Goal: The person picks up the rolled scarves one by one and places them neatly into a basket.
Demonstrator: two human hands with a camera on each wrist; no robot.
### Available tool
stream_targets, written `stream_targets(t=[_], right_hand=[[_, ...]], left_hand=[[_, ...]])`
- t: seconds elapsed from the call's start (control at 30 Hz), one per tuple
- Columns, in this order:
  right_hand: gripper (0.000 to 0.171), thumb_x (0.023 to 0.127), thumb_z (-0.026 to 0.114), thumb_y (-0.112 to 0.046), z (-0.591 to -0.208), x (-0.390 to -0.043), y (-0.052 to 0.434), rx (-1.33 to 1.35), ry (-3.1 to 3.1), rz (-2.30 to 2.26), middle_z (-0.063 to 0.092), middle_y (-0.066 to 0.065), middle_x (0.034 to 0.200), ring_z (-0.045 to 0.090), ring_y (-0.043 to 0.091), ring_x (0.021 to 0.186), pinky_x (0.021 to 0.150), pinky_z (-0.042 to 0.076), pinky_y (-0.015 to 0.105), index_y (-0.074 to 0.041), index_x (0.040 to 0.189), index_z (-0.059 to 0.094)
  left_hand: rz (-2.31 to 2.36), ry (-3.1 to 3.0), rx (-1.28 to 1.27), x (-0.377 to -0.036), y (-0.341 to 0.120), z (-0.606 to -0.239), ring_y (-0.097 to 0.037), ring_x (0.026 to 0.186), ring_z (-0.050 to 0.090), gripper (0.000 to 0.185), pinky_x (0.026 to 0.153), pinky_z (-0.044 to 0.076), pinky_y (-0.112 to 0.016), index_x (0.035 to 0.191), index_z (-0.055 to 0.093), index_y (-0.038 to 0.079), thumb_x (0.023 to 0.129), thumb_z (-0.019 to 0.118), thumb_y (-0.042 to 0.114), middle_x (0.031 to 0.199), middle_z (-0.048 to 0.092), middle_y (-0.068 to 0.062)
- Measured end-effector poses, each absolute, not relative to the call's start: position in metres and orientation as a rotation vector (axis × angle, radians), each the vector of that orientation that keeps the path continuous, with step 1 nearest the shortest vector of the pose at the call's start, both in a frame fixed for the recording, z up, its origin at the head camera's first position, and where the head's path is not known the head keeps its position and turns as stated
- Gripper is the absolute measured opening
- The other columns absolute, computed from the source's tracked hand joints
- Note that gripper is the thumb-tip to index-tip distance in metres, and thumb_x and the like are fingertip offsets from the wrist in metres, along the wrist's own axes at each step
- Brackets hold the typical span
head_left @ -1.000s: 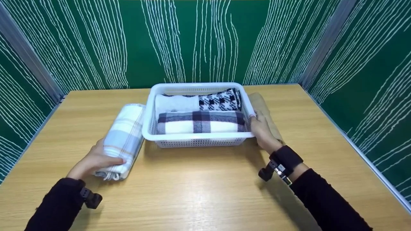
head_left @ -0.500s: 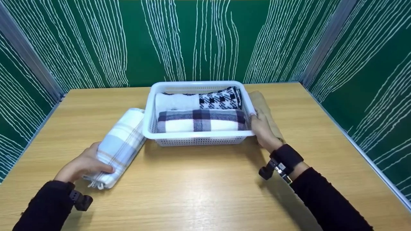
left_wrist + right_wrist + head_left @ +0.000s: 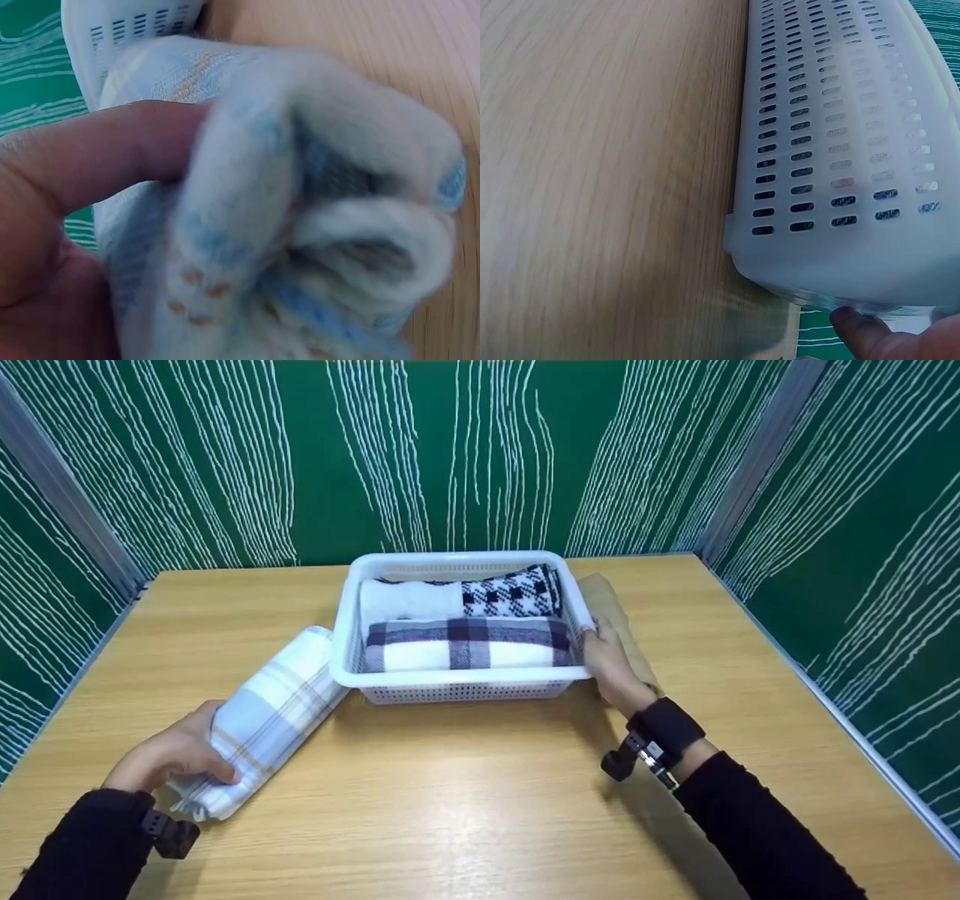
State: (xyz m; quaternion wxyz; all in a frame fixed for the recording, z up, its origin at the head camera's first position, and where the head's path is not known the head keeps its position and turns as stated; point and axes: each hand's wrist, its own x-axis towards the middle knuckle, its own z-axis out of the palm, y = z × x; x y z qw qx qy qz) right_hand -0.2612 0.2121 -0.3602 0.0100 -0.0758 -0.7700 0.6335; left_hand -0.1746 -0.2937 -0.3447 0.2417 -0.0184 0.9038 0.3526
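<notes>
The wooden table [image 3: 465, 802] is hemmed on three sides by green panels with white streaks, and a broad bare stretch of tabletop lies open in front of the white perforated basket [image 3: 457, 684], which sits toward the middle and back. The left hand [image 3: 169, 750] is clamped around the near end of a rolled pale blue plaid towel [image 3: 266, 720] that lies slantwise on the table, its far end touching the basket's left wall; the left wrist view shows the thumb pressed along the roll's folded end. The right hand [image 3: 611, 664] grips the basket's right rim, fingers curled over the edge, with a tan cloth [image 3: 626, 626] lying just beside and behind it. Inside the basket a dark plaid towel [image 3: 465, 643] lies in front, a white towel [image 3: 409, 600] and a black-and-white checked towel [image 3: 514, 592] behind it.
</notes>
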Motion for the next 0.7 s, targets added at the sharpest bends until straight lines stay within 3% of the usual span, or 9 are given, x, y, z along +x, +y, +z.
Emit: stream_targets(t=[0.2,0.43,0.7], right_hand=[[0.047,0.103,0.022,-0.006,-0.362,-0.261,0.212,-0.223,-2.381,1.96,0.029,0.023,0.146,0.03,0.03,0.13,0.109,0.026,0.037,0.003,0.149,0.017],[0.049,0.103,0.022,-0.007,-0.361,-0.261,0.212,-0.235,-2.378,1.986,0.027,0.024,0.148,0.032,0.032,0.131,0.109,0.028,0.038,0.001,0.15,0.013],[0.05,0.103,0.023,-0.008,-0.359,-0.26,0.212,-0.251,-2.399,1.989,0.025,0.023,0.149,0.032,0.033,0.131,0.108,0.029,0.04,-0.001,0.151,0.012]], left_hand=[[0.92,2.472,-0.034,-0.172,-0.301,-0.342,-0.042,0.103,0.044,0.105,0.084,0.04,-0.052,0.143,0.012,-0.008,0.06,0.077,-0.007,0.122,0.039,-0.029],[0.86,2.469,-0.025,-0.171,-0.307,-0.34,-0.047,0.108,0.038,0.106,0.089,0.035,-0.064,0.144,0.012,-0.006,0.058,0.075,-0.011,0.129,0.032,-0.034],[0.748,2.492,-0.007,-0.17,-0.311,-0.34,-0.047,0.106,0.04,0.106,0.088,0.036,-0.065,0.143,0.018,-0.003,0.055,0.076,-0.013,0.127,0.035,-0.033]])
